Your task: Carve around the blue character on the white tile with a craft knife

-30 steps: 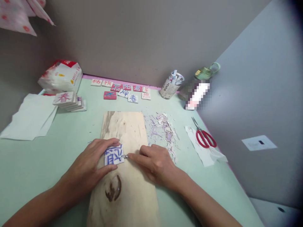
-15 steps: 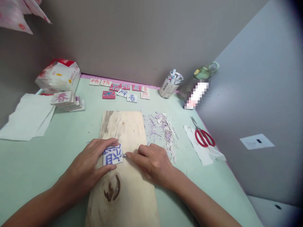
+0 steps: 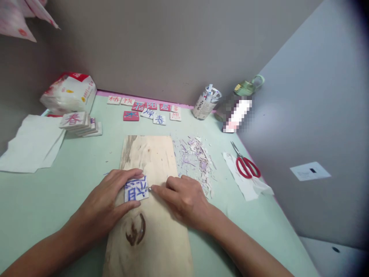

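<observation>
A small white square block (image 3: 136,189) with blue carved strokes lies on a pale wooden board (image 3: 150,231). My left hand (image 3: 111,200) pins it down, thumb below and fingers above. My right hand (image 3: 183,198) grips a small carving tool whose metal tip (image 3: 150,189) touches the block's right edge; most of the tool is hidden in my fist.
Purple-white shavings (image 3: 196,157) lie right of the board. Red scissors (image 3: 245,165) rest on paper at the right. Carved blocks (image 3: 147,109) line the back, a stack (image 3: 79,124) sits left by white paper (image 3: 31,142) and a tissue pack (image 3: 69,94). A can (image 3: 206,104) and bottle (image 3: 239,104) stand at the back.
Both hands and the block stay almost still; the view has drifted slightly, nothing else moved.
</observation>
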The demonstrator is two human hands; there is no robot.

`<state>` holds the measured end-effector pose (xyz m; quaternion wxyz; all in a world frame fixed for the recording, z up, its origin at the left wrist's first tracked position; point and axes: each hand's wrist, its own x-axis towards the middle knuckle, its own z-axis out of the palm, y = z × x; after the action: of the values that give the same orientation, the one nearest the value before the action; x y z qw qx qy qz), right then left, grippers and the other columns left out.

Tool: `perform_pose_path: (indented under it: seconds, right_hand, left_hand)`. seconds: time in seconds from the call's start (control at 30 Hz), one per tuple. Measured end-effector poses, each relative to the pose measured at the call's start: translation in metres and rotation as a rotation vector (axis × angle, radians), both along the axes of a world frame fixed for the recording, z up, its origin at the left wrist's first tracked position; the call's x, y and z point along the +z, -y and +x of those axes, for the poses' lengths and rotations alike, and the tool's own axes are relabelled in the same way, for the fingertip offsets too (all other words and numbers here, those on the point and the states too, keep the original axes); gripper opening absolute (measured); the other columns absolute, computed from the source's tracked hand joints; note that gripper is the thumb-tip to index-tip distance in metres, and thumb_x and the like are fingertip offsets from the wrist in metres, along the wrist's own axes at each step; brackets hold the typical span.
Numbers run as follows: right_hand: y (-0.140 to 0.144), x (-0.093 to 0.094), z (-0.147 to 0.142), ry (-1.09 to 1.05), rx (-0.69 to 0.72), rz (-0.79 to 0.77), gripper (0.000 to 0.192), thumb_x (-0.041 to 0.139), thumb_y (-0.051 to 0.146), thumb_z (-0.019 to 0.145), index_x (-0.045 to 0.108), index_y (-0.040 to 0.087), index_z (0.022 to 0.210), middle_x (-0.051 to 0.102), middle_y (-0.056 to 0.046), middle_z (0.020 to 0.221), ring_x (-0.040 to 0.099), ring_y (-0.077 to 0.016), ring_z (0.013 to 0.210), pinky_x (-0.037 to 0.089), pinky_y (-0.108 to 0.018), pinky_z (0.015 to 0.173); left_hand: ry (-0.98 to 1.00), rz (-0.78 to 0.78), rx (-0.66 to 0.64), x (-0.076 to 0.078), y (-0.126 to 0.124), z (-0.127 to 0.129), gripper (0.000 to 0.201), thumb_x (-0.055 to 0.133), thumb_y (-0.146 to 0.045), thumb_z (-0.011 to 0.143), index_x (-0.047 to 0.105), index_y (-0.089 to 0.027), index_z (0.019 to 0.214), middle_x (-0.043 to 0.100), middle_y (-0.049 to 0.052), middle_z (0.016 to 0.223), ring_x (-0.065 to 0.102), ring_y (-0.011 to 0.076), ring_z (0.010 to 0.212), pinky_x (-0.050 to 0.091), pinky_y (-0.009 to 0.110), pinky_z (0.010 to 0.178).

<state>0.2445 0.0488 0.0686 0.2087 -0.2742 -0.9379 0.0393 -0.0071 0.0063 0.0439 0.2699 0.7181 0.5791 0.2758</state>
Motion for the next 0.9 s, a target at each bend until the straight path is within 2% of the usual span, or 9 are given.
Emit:
perform_pose_path:
  seconds: [0.3, 0.73, 0.9]
  right_hand:
    - [-0.0007, 0.0018, -0.0015, -0.004, -0.011, 0.01, 0.026, 0.049, 0.015, 0.095, 0.064, 0.022, 0.115, 0.059, 0.001, 0.074, 0.042, -0.0127, 0.058, 0.027, -0.031, 0.054]
    - [-0.0044, 0.0034, -0.0016, -0.003, -0.006, 0.019, 0.027, 0.049, 0.015, 0.094, 0.065, 0.021, 0.115, 0.057, 0.001, 0.074, 0.041, -0.0128, 0.059, 0.026, -0.031, 0.054]
    - [-0.0045, 0.0051, -0.0007, 0.02, -0.001, 0.02, 0.027, 0.05, 0.016, 0.093, 0.065, 0.022, 0.114, 0.056, 0.001, 0.073, 0.039, -0.0133, 0.058, 0.026, -0.031, 0.055]
  left_hand:
    - [0.024, -0.004, -0.003, 0.0004, 0.0006, 0.0022, 0.048, 0.063, -0.038, 0.088, 0.048, -0.038, 0.133, 0.058, 0.003, 0.128, 0.054, 0.0292, 0.123, 0.046, 0.05, 0.103]
    - [0.033, -0.002, -0.001, 0.0017, 0.0014, 0.0039, 0.047, 0.062, -0.035, 0.089, 0.048, -0.035, 0.133, 0.058, 0.004, 0.129, 0.052, 0.0292, 0.123, 0.044, 0.048, 0.103]
    - [0.032, -0.032, -0.015, 0.0017, 0.0011, 0.0015, 0.048, 0.062, -0.036, 0.09, 0.045, -0.037, 0.135, 0.056, 0.002, 0.13, 0.051, 0.0277, 0.124, 0.043, 0.047, 0.104]
